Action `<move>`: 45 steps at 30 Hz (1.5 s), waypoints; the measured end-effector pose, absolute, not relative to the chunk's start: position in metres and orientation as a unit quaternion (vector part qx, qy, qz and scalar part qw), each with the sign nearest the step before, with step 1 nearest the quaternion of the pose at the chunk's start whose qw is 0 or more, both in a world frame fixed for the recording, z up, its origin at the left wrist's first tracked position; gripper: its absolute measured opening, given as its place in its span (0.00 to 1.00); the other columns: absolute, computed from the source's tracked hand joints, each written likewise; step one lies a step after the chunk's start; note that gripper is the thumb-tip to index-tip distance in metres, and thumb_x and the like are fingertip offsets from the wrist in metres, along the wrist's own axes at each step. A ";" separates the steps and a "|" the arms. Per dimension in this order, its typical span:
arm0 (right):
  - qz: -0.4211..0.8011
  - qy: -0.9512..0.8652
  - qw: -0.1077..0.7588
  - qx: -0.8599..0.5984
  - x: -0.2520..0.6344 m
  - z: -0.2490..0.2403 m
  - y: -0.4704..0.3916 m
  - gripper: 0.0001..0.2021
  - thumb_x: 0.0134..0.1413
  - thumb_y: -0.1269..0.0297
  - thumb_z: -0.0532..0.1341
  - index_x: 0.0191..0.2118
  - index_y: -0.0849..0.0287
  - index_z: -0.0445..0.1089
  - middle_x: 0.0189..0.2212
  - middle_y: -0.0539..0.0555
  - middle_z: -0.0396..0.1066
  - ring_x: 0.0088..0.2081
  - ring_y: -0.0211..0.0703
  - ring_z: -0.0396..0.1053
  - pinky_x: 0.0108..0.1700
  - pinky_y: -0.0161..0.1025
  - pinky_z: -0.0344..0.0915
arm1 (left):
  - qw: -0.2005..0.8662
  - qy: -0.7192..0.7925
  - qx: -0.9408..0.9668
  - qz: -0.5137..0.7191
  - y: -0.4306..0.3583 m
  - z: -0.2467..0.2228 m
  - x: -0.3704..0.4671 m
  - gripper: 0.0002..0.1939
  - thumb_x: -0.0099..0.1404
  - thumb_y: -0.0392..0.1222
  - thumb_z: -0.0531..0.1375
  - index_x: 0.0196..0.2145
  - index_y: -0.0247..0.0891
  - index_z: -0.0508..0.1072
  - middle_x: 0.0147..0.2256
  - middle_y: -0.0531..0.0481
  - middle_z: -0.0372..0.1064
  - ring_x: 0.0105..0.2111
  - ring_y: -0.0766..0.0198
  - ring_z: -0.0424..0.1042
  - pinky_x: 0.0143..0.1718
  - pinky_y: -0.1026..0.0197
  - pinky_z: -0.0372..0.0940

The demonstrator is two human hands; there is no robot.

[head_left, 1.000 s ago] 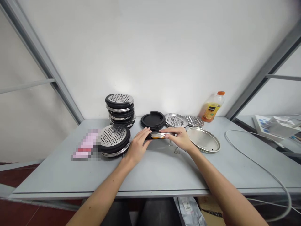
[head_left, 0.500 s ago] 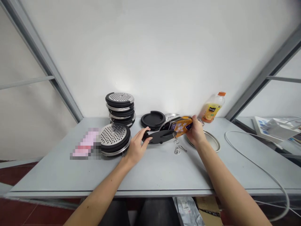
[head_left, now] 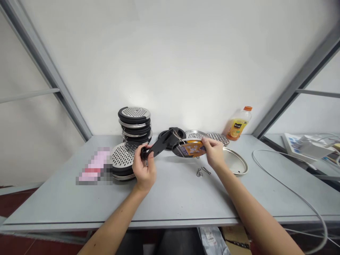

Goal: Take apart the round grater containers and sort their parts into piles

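My left hand (head_left: 145,171) grips the end of a black plastic bar (head_left: 160,143), which slants up to the right above the table. My right hand (head_left: 214,154) pinches the rim of a round grater disc (head_left: 190,148) with an orange and purple label facing me. A bent wire clip (head_left: 178,137) joins the bar's far end to the disc's edge. Below them on the table lie small metal clips (head_left: 203,171). Behind the bar, a black ring-shaped part (head_left: 182,133) is partly hidden. Beside my left hand sits a black-rimmed grater disc (head_left: 123,156).
A stack of black-rimmed grater discs (head_left: 135,122) stands at the back left. Toward the right are a round metal lid (head_left: 235,161), a perforated plate (head_left: 219,138), a juice bottle (head_left: 237,124) and a white cable (head_left: 278,182). A pink blurred item (head_left: 95,164) lies left.
My left hand has moved left and closer, tilting the black bar upward. My right hand has turned the labelled disc flatter and shifted it left, uncovering the perforated plate behind.
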State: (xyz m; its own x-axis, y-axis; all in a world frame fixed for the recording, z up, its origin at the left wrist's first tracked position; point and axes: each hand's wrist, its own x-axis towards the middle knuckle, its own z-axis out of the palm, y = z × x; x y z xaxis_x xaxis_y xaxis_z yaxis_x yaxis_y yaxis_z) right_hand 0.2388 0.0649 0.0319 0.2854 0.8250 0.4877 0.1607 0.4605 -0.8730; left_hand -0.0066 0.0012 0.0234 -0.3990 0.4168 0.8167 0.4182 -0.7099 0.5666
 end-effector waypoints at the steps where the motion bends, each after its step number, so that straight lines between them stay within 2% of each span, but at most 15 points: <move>1: 0.231 -0.575 0.643 -0.451 0.232 0.032 0.059 0.13 0.46 0.53 0.66 0.23 0.58 0.76 0.22 0.50 0.75 0.27 0.44 0.73 0.29 0.37 0.69 | 0.001 -0.385 -0.547 -0.744 0.002 0.023 -0.007 0.13 0.68 0.40 0.56 0.49 0.36 0.67 0.42 0.44 0.70 0.44 0.62 0.72 0.49 0.60 0.67; 4: 0.240 -0.667 0.580 -0.402 0.212 0.033 0.042 0.09 0.49 0.56 0.65 0.28 0.56 0.78 0.26 0.52 0.78 0.29 0.46 0.75 0.31 0.39 0.69 | 0.004 -0.404 -0.540 -0.738 0.005 0.021 -0.009 0.13 0.68 0.41 0.56 0.49 0.36 0.67 0.42 0.44 0.70 0.44 0.61 0.72 0.47 0.59 0.68; 7: 0.246 -0.734 0.537 -0.335 0.199 0.031 0.031 0.11 0.51 0.53 0.64 0.31 0.54 0.78 0.29 0.54 0.79 0.31 0.47 0.75 0.32 0.40 0.69 | 0.014 -0.412 -0.542 -0.733 0.006 0.021 -0.010 0.13 0.68 0.43 0.56 0.48 0.36 0.68 0.41 0.44 0.70 0.43 0.61 0.73 0.47 0.59 0.69; 11: 0.185 -0.801 0.509 -0.255 0.195 0.028 0.026 0.13 0.49 0.50 0.66 0.34 0.54 0.77 0.31 0.55 0.79 0.32 0.46 0.75 0.34 0.40 0.70 | 0.032 -0.424 -0.553 -0.716 0.008 0.021 -0.010 0.13 0.67 0.42 0.57 0.48 0.36 0.69 0.40 0.44 0.71 0.42 0.61 0.73 0.46 0.58 0.69; 14: 0.127 -0.863 0.442 -0.208 0.193 0.025 0.026 0.15 0.47 0.51 0.68 0.38 0.55 0.76 0.34 0.56 0.78 0.36 0.47 0.75 0.39 0.41 0.70 | 0.046 -0.421 -0.569 -0.705 0.007 0.020 -0.011 0.14 0.67 0.41 0.57 0.49 0.36 0.68 0.40 0.44 0.72 0.41 0.61 0.73 0.46 0.57 0.68; 18: 0.056 -0.914 0.348 -0.202 0.189 0.014 0.030 0.14 0.53 0.52 0.64 0.40 0.56 0.74 0.36 0.57 0.77 0.36 0.46 0.74 0.39 0.42 0.68 | 0.056 -0.418 -0.600 -0.679 0.005 0.020 -0.011 0.14 0.67 0.39 0.57 0.50 0.36 0.68 0.39 0.45 0.72 0.40 0.62 0.73 0.45 0.58 0.69; 21: 0.019 -0.926 0.309 -0.214 0.185 0.007 0.030 0.12 0.56 0.53 0.61 0.38 0.57 0.74 0.32 0.56 0.76 0.34 0.45 0.73 0.37 0.41 0.66 | 0.065 -0.410 -0.628 -0.658 0.004 0.023 -0.011 0.14 0.66 0.38 0.58 0.50 0.36 0.68 0.39 0.46 0.72 0.39 0.62 0.74 0.43 0.59 0.69; 24: 0.005 -0.934 0.272 -0.233 0.182 0.008 0.027 0.12 0.54 0.54 0.62 0.36 0.57 0.73 0.29 0.55 0.74 0.33 0.45 0.70 0.36 0.40 0.64 | 0.068 -0.409 -0.654 -0.633 0.003 0.025 -0.010 0.14 0.65 0.37 0.59 0.49 0.36 0.69 0.38 0.46 0.73 0.38 0.62 0.74 0.42 0.60 0.69; 27: 0.036 -0.940 0.247 -0.233 0.183 0.015 0.025 0.12 0.49 0.55 0.65 0.37 0.57 0.73 0.32 0.55 0.74 0.34 0.45 0.70 0.38 0.41 0.64 | 0.065 -0.411 -0.672 -0.612 0.002 0.027 -0.009 0.13 0.66 0.38 0.59 0.49 0.36 0.69 0.37 0.46 0.73 0.37 0.62 0.74 0.42 0.60 0.69; 31: 0.109 -0.923 0.261 -0.262 0.196 0.021 0.034 0.05 0.51 0.65 0.61 0.34 0.57 0.73 0.31 0.53 0.74 0.34 0.42 0.70 0.38 0.38 0.65 | 0.069 -0.401 -0.685 -0.604 0.001 0.027 -0.008 0.14 0.66 0.37 0.58 0.49 0.36 0.68 0.37 0.45 0.74 0.38 0.61 0.74 0.44 0.59 0.69; 34: 0.125 -0.860 0.320 -0.376 0.211 0.021 0.047 0.08 0.52 0.70 0.57 0.29 0.58 0.73 0.28 0.53 0.75 0.31 0.41 0.70 0.35 0.37 0.66 | 0.072 -0.398 -0.686 -0.605 0.001 0.026 -0.009 0.13 0.66 0.38 0.58 0.49 0.36 0.68 0.38 0.45 0.74 0.38 0.61 0.75 0.44 0.58 0.69; 36: 0.132 -0.802 0.385 -0.437 0.221 0.023 0.053 0.09 0.54 0.68 0.56 0.31 0.58 0.74 0.30 0.53 0.76 0.32 0.43 0.72 0.34 0.38 0.66 | 0.075 -0.400 -0.685 -0.604 0.001 0.026 -0.009 0.13 0.66 0.38 0.58 0.49 0.36 0.69 0.38 0.45 0.74 0.38 0.60 0.75 0.44 0.58 0.70; 39: 0.180 -0.746 0.468 -0.438 0.226 0.030 0.054 0.12 0.60 0.60 0.55 0.37 0.58 0.75 0.35 0.55 0.77 0.37 0.45 0.73 0.37 0.40 0.68 | 0.079 -0.398 -0.688 -0.601 0.002 0.026 -0.010 0.14 0.66 0.38 0.58 0.49 0.36 0.69 0.38 0.44 0.75 0.39 0.60 0.75 0.45 0.57 0.70; 41: 0.212 -0.733 0.497 -0.413 0.224 0.035 0.051 0.14 0.61 0.57 0.55 0.40 0.57 0.74 0.37 0.55 0.77 0.39 0.45 0.74 0.40 0.41 0.69 | 0.077 -0.393 -0.693 -0.600 0.002 0.026 -0.010 0.14 0.65 0.36 0.59 0.49 0.36 0.68 0.38 0.45 0.75 0.39 0.60 0.75 0.45 0.58 0.70; 45: 0.231 -0.729 0.511 -0.392 0.215 0.036 0.046 0.12 0.56 0.56 0.61 0.41 0.57 0.75 0.37 0.56 0.77 0.38 0.45 0.74 0.40 0.41 0.70 | 0.071 -0.373 -0.706 -0.598 0.002 0.025 -0.009 0.15 0.65 0.34 0.59 0.50 0.37 0.68 0.39 0.45 0.74 0.40 0.61 0.75 0.46 0.58 0.70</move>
State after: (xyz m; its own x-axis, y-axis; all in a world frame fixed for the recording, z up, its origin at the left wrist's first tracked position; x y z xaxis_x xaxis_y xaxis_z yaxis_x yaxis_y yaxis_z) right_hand 0.2148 0.0460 0.0358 -0.1703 0.8076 0.5646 0.3356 0.5862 -0.7374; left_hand -0.0090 0.0015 0.0252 0.0067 0.4408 0.8976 0.6117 -0.7119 0.3450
